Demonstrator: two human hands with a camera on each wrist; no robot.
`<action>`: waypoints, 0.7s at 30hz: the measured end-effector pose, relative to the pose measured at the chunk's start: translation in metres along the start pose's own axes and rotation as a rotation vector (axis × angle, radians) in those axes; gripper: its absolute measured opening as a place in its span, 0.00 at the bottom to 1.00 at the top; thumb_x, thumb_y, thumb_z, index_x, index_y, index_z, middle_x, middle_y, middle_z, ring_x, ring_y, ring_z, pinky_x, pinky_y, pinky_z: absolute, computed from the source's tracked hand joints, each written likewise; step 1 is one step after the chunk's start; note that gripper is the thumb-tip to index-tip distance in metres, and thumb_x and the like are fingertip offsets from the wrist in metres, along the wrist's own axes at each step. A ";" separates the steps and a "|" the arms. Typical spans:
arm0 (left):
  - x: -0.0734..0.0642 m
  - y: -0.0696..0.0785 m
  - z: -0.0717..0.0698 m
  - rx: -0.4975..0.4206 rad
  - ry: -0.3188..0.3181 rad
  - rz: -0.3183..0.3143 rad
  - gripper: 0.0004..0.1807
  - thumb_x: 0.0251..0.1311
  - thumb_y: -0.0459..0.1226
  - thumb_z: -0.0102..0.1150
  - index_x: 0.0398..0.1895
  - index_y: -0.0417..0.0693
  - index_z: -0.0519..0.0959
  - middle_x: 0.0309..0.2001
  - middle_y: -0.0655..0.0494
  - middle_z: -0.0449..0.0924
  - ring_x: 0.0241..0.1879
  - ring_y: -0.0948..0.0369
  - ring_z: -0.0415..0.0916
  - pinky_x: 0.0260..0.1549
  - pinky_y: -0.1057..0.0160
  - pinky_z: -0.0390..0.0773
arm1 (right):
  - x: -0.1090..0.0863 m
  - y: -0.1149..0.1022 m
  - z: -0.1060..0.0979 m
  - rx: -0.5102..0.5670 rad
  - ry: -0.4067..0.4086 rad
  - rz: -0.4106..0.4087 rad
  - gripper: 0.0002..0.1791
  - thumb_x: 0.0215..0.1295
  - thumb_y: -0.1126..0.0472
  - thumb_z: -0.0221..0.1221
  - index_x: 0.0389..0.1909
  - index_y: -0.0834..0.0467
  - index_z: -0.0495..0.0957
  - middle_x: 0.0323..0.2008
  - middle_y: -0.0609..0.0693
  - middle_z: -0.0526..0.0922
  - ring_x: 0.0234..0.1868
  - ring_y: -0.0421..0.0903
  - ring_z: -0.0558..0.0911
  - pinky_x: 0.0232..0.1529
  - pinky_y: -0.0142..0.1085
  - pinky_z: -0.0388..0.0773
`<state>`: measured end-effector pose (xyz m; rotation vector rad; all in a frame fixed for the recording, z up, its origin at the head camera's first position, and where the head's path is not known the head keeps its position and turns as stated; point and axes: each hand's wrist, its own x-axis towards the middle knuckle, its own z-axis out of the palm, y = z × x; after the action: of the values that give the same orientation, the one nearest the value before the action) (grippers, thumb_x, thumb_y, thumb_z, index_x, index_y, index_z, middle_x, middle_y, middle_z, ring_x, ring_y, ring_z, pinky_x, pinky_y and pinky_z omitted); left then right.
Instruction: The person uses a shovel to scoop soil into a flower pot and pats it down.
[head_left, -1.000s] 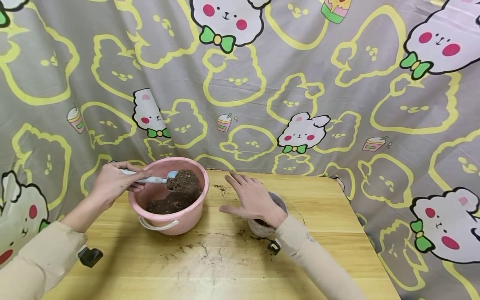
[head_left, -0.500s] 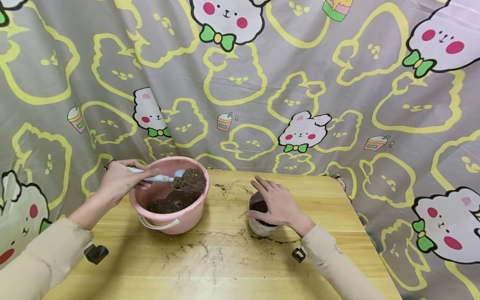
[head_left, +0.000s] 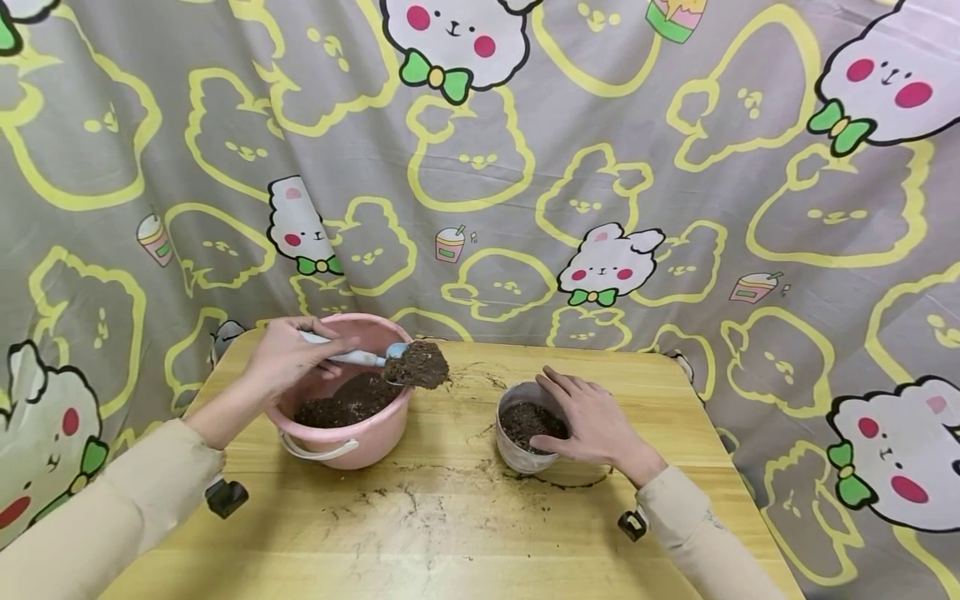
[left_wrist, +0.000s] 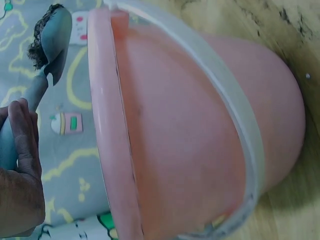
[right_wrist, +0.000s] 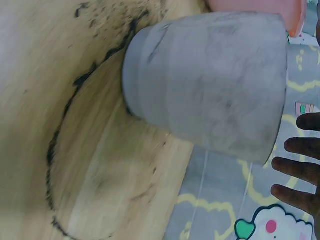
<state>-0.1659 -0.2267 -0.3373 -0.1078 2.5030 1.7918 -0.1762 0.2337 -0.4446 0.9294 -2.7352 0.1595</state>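
Observation:
My left hand [head_left: 288, 357] grips the pale handle of a small blue garden trowel [head_left: 358, 357]. Dark soil [head_left: 422, 365] is heaped on its blade, which overlaps the right rim of a pink bucket [head_left: 375, 437] in the head view. More soil [head_left: 352, 398] lies inside the bucket. To the right stands a grey plant pot [head_left: 517, 457], upright and partly filled with soil [head_left: 529, 423]. My right hand [head_left: 592, 421] is spread over the pot's right side, thumb across the opening. In the right wrist view its fingers [right_wrist: 297, 170] are straight beside the pot's rim.
The wooden table [head_left: 360, 550] has scattered soil crumbs [head_left: 375, 500] between bucket and pot, and a curved line of soil [right_wrist: 52, 150] beside the pot. A white bucket handle [left_wrist: 235, 95] hangs down the bucket's side. A patterned curtain [head_left: 480, 183] stands behind the table.
My left hand has carried the loaded trowel rightward, from inside the bucket's outline to its right rim. My right hand has drawn back to the right, from across the pot to its right side.

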 end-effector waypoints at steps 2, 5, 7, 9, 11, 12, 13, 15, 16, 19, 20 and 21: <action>0.000 0.003 0.008 0.016 -0.009 -0.002 0.26 0.61 0.48 0.76 0.46 0.35 0.81 0.20 0.62 0.89 0.21 0.65 0.88 0.30 0.64 0.89 | -0.004 0.003 0.001 -0.001 -0.001 0.002 0.57 0.57 0.20 0.61 0.79 0.53 0.67 0.78 0.55 0.71 0.70 0.61 0.79 0.63 0.58 0.80; 0.000 0.008 0.020 0.020 -0.035 -0.003 0.26 0.60 0.49 0.77 0.46 0.35 0.81 0.21 0.60 0.90 0.22 0.64 0.89 0.27 0.66 0.87 | -0.010 0.008 0.003 -0.003 0.000 0.006 0.57 0.56 0.23 0.64 0.79 0.54 0.67 0.77 0.56 0.72 0.69 0.61 0.80 0.62 0.58 0.80; 0.001 0.011 0.029 0.009 -0.058 -0.006 0.25 0.60 0.49 0.78 0.46 0.36 0.82 0.23 0.59 0.90 0.22 0.64 0.88 0.24 0.66 0.85 | -0.014 0.011 0.004 -0.002 -0.007 0.013 0.57 0.55 0.24 0.66 0.79 0.54 0.67 0.77 0.56 0.72 0.69 0.62 0.80 0.62 0.58 0.80; 0.003 0.012 0.039 -0.009 -0.087 -0.002 0.25 0.61 0.47 0.77 0.48 0.35 0.83 0.24 0.59 0.91 0.22 0.64 0.88 0.24 0.65 0.86 | -0.017 0.014 0.006 -0.002 -0.013 0.021 0.57 0.55 0.25 0.67 0.79 0.55 0.67 0.77 0.56 0.72 0.68 0.63 0.80 0.62 0.59 0.80; 0.006 0.014 0.049 -0.037 -0.116 0.006 0.24 0.62 0.44 0.77 0.52 0.34 0.84 0.26 0.59 0.91 0.23 0.64 0.88 0.25 0.62 0.87 | -0.021 0.016 0.007 -0.004 -0.021 0.030 0.57 0.55 0.25 0.68 0.79 0.54 0.67 0.78 0.56 0.71 0.68 0.63 0.80 0.62 0.59 0.80; 0.007 0.014 0.054 -0.049 -0.129 0.015 0.24 0.62 0.43 0.76 0.53 0.34 0.84 0.26 0.59 0.91 0.23 0.64 0.88 0.28 0.59 0.89 | -0.022 0.017 0.008 -0.006 -0.021 0.032 0.57 0.55 0.25 0.68 0.79 0.54 0.67 0.77 0.56 0.71 0.68 0.63 0.81 0.62 0.59 0.80; 0.009 0.014 0.058 -0.060 -0.138 0.029 0.24 0.62 0.42 0.76 0.54 0.34 0.84 0.27 0.59 0.91 0.23 0.64 0.88 0.33 0.55 0.91 | -0.023 0.018 0.008 -0.008 -0.020 0.033 0.57 0.55 0.25 0.67 0.79 0.54 0.67 0.77 0.56 0.72 0.68 0.63 0.81 0.62 0.59 0.80; 0.011 0.014 0.067 -0.068 -0.141 0.036 0.23 0.62 0.41 0.76 0.52 0.32 0.84 0.27 0.58 0.91 0.22 0.64 0.87 0.32 0.55 0.91 | -0.025 0.021 0.010 -0.012 -0.022 0.035 0.57 0.55 0.24 0.67 0.79 0.54 0.67 0.77 0.56 0.72 0.67 0.63 0.81 0.61 0.60 0.80; 0.012 0.015 0.071 -0.063 -0.136 0.041 0.22 0.62 0.41 0.77 0.49 0.32 0.84 0.27 0.58 0.91 0.21 0.64 0.87 0.31 0.54 0.91 | -0.026 0.022 0.010 -0.014 -0.022 0.035 0.57 0.55 0.24 0.66 0.79 0.54 0.67 0.77 0.56 0.72 0.67 0.62 0.81 0.61 0.60 0.80; 0.014 0.016 0.082 -0.025 -0.110 0.031 0.20 0.59 0.43 0.79 0.43 0.35 0.84 0.25 0.55 0.89 0.19 0.65 0.86 0.28 0.57 0.90 | -0.028 0.024 0.013 -0.017 -0.024 0.034 0.57 0.55 0.23 0.65 0.78 0.54 0.68 0.76 0.57 0.73 0.67 0.63 0.82 0.60 0.59 0.81; 0.014 0.017 0.086 -0.013 -0.105 0.022 0.20 0.58 0.43 0.79 0.42 0.36 0.84 0.24 0.54 0.89 0.19 0.65 0.86 0.27 0.59 0.89 | -0.028 0.025 0.014 -0.019 -0.026 0.035 0.57 0.56 0.23 0.65 0.78 0.54 0.68 0.76 0.57 0.73 0.66 0.63 0.82 0.59 0.59 0.81; 0.015 0.018 0.089 0.004 -0.103 0.014 0.19 0.58 0.43 0.79 0.42 0.38 0.84 0.23 0.52 0.89 0.18 0.64 0.85 0.26 0.59 0.89 | -0.029 0.025 0.015 -0.019 -0.028 0.037 0.57 0.56 0.22 0.65 0.78 0.54 0.68 0.76 0.57 0.73 0.66 0.63 0.82 0.59 0.59 0.81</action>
<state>-0.1814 -0.1372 -0.3503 0.0024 2.4425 1.7507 -0.1726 0.2679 -0.4669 0.8834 -2.7757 0.1272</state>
